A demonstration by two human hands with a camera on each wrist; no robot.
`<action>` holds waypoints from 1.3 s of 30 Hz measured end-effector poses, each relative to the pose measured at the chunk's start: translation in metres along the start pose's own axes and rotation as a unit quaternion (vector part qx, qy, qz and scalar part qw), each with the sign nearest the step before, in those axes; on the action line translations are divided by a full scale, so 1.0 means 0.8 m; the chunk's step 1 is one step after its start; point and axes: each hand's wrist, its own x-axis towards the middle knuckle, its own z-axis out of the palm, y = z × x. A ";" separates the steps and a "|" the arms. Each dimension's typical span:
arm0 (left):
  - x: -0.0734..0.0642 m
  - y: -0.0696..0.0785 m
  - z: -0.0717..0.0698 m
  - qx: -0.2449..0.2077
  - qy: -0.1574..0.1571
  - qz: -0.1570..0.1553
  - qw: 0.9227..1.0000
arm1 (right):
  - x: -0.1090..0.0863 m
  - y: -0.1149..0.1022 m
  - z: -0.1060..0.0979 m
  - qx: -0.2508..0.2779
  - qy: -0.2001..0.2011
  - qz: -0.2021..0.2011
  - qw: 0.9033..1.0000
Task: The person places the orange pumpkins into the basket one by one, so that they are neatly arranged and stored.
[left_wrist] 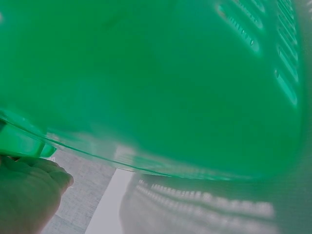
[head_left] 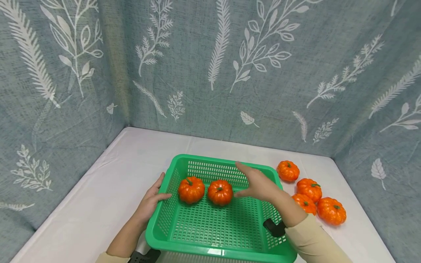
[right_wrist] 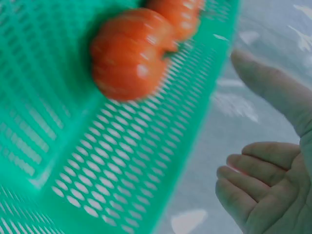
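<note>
A green plastic basket point(head_left: 217, 252) with slotted walls holds two orange toy pumpkins, one near the left wall point(head_left: 191, 190) and one beside it point(head_left: 220, 192). My left hand point(head_left: 149, 204) grips the basket's left rim, its thumb laid over the edge and the fingers along the outside. In the left wrist view the green wall point(left_wrist: 146, 83) fills most of the picture. Over the basket's right half, my right hand point(head_left: 258, 184) is held with thumb and fingers spread apart, just right of the second pumpkin. Nothing lies in its palm point(right_wrist: 278, 204) in the right wrist view.
Several more orange pumpkins lie on the white table point(head_left: 131, 157) right of the basket, one at the back point(head_left: 288, 171) and others grouped nearer, one partly hidden by my right forearm. Blue-grey leaf-patterned curtains point(head_left: 197, 73) enclose the table's back and sides.
</note>
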 end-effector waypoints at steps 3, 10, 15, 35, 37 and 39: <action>-0.001 0.001 0.000 0.003 0.000 0.001 1.000 | -0.012 0.006 -0.022 0.018 0.020 0.003 1.000; -0.001 0.002 -0.001 0.006 0.001 -0.005 1.000 | -0.042 0.026 -0.052 0.048 0.052 0.053 0.996; -0.001 0.000 -0.001 0.011 0.002 -0.003 1.000 | -0.066 0.040 -0.070 0.049 0.070 0.100 0.991; 0.000 0.001 -0.001 0.020 -0.003 0.003 1.000 | -0.141 0.147 -0.042 0.045 0.097 0.253 0.961; 0.001 0.001 0.000 0.019 -0.002 0.003 1.000 | -0.146 0.154 -0.036 0.052 0.095 0.267 0.958; 0.001 0.001 0.000 0.018 -0.002 0.003 1.000 | -0.150 0.160 -0.031 0.055 0.096 0.275 0.955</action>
